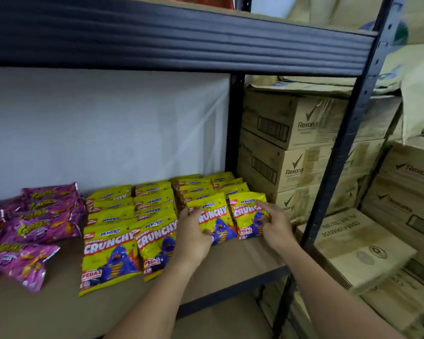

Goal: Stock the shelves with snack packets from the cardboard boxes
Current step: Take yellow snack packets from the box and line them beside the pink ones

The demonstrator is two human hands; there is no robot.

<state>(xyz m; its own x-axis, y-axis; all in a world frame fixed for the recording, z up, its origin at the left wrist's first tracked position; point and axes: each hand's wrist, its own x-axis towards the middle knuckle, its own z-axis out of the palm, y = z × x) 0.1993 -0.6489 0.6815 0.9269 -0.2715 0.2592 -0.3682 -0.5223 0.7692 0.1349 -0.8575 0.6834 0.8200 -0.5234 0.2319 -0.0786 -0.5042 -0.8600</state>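
My left hand (194,231) grips one yellow Crunchy packet (214,216) at centre frame, fingers curled round its left edge. My right hand (274,223) pinches the neighbouring packet (246,214). Both rest on the shelf board (242,255), fronting rows of yellow packets (154,204). Purple packets (42,214) lie at left. Closed cardboard boxes (287,148) stack at right.

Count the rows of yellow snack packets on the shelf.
4: left row, next row, third row under the left hand, rightmost row under the right hand. Packets further back overlap, so some are partly hidden.
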